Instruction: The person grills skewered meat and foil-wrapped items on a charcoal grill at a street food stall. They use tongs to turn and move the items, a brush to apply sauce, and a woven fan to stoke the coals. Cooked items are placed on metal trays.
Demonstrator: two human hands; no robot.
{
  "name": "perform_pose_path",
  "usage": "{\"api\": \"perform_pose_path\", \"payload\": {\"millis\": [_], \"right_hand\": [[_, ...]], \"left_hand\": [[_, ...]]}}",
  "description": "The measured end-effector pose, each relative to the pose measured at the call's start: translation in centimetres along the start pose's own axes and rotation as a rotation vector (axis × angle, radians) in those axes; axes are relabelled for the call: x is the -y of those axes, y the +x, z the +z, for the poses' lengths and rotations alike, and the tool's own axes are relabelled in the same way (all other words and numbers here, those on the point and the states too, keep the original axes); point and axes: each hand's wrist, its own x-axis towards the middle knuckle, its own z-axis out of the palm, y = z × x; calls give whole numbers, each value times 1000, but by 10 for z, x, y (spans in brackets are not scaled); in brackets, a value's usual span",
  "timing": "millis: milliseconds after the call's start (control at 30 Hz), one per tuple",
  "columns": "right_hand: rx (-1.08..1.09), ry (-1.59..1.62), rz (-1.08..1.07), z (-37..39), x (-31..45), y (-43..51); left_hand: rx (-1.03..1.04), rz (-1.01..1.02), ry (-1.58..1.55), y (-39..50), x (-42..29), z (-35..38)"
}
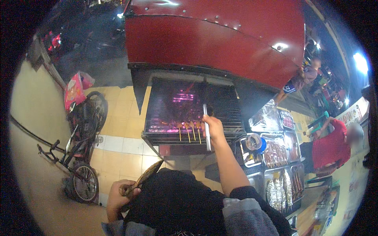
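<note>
My right hand [213,127] is over the front of a charcoal grill [227,118], closed around a long silvery tool [207,134], perhaps tongs; its far end is hard to make out. Just left of that hand, several bamboo-skewered pieces of meat [189,126] lie on the grate, their bare sticks over the front edge. Purplish-looking embers [183,97] glow beneath the bars. Low beside my body, my left hand [121,193] grips the handle of a woven hand fan [150,174], which is tilted edge-on and partly hidden by my dark clothing.
A red metal hood [212,41] overhangs the grill. To the right stand metal trays of skewers [275,149] and foil-wrapped items [279,188], plus a clear container [254,142]. A bicycle [84,141] is at left. One person in red [330,144] and another person [304,75] are at right.
</note>
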Motion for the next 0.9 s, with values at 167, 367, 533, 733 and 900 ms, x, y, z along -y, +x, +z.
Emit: {"api": "perform_pose_path", "payload": {"millis": [167, 367, 533, 733, 900], "right_hand": [[505, 245, 400, 3, -18, -89], [584, 488, 663, 44, -44, -103], [463, 505, 615, 66, -46, -89], [336, 362, 530, 72, -40, -94], [299, 296, 447, 56, -5, -71]], "left_hand": [[-40, -33, 94, 8, 1, 3], [34, 60, 241, 19, -6, 10], [39, 23, 227, 15, -7, 12], [17, 18, 140, 8, 3, 12], [-29, 25, 80, -2, 9, 11]]}}
